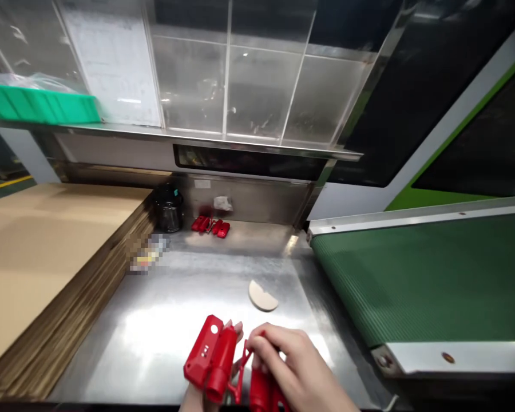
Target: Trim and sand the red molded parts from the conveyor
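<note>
Red moulded plastic parts (210, 355), one boxy with a white round spot and one tubular, lie in my left hand (193, 399). That hand is mostly hidden beneath them, with its fingertips showing behind. Thin red runners join these parts to more red pieces (261, 390) at the right. My right hand (298, 363) closes its thumb and fingers at the runner, over the right-hand pieces. Just beyond the hands, a beige half-round piece (262, 296) with a small notch rests on the metal table (171, 309).
More red parts (210, 225) lie at the table's back near a black container (169, 209). Stacked cardboard sheets (55, 229) border the left side. A green conveyor belt (433, 274) runs along the right. A shelf above bears a green bin (38, 106).
</note>
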`<action>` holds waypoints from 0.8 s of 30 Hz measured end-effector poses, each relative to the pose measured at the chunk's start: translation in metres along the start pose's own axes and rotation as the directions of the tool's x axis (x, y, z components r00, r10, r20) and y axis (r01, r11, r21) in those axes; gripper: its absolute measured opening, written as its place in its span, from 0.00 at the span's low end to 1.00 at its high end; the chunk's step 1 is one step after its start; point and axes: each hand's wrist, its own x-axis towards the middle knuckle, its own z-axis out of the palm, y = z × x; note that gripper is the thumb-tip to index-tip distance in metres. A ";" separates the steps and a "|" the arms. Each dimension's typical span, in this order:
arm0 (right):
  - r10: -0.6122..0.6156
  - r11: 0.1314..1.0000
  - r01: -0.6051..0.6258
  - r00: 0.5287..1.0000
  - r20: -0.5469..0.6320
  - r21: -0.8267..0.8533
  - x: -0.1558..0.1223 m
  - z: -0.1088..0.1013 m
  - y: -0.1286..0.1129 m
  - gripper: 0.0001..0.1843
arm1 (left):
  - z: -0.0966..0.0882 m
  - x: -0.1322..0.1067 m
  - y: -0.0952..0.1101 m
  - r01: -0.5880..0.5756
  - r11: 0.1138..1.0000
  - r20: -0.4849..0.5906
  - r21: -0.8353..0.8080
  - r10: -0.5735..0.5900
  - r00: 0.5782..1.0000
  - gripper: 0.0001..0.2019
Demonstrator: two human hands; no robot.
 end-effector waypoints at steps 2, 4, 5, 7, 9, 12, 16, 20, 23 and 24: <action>0.008 0.996 -0.013 0.998 0.058 0.090 0.017 0.027 -0.007 0.25 | -0.018 -0.015 0.002 0.011 0.992 0.013 -0.124 -0.009 1.000 0.46; 0.000 0.990 -0.016 0.994 0.113 0.143 0.028 0.046 -0.010 0.24 | -0.035 -0.033 0.000 0.021 0.970 0.006 -0.241 -0.020 1.000 0.47; -0.004 0.987 -0.019 0.990 0.142 0.159 0.032 0.053 -0.011 0.23 | -0.042 -0.042 -0.002 0.026 0.954 0.000 -0.297 -0.027 1.000 0.46; 0.003 0.984 -0.039 0.980 0.199 0.176 0.040 0.066 -0.014 0.23 | -0.053 -0.059 -0.007 0.020 0.920 -0.028 -0.392 -0.033 0.999 0.40; 0.028 0.979 -0.076 0.970 0.242 0.191 0.046 0.075 -0.017 0.24 | -0.057 -0.069 -0.011 -0.017 0.897 -0.071 -0.442 -0.017 0.997 0.31; 0.013 0.980 -0.065 0.964 0.266 0.189 0.053 0.079 -0.014 0.24 | -0.056 -0.073 -0.012 -0.127 0.806 -0.179 -0.578 0.027 0.984 0.24; 0.041 0.997 -0.057 0.961 0.273 0.051 0.051 0.066 0.008 0.36 | -0.051 -0.066 -0.009 -0.262 0.638 -0.308 -0.724 0.041 0.951 0.25; 0.210 0.977 -0.167 0.847 0.488 -0.130 0.037 0.066 0.036 0.72 | -0.052 -0.061 -0.014 -0.298 0.568 -0.375 -0.767 -0.020 0.927 0.24; 0.057 0.976 0.032 0.916 0.396 -0.216 0.027 0.085 0.055 0.66 | -0.054 -0.058 -0.017 -0.300 0.522 -0.408 -0.798 -0.102 0.907 0.21; 0.012 0.964 0.088 0.929 0.370 -0.252 0.025 0.091 0.060 0.62 | -0.056 -0.056 -0.017 -0.284 0.512 -0.402 -0.811 -0.136 0.905 0.19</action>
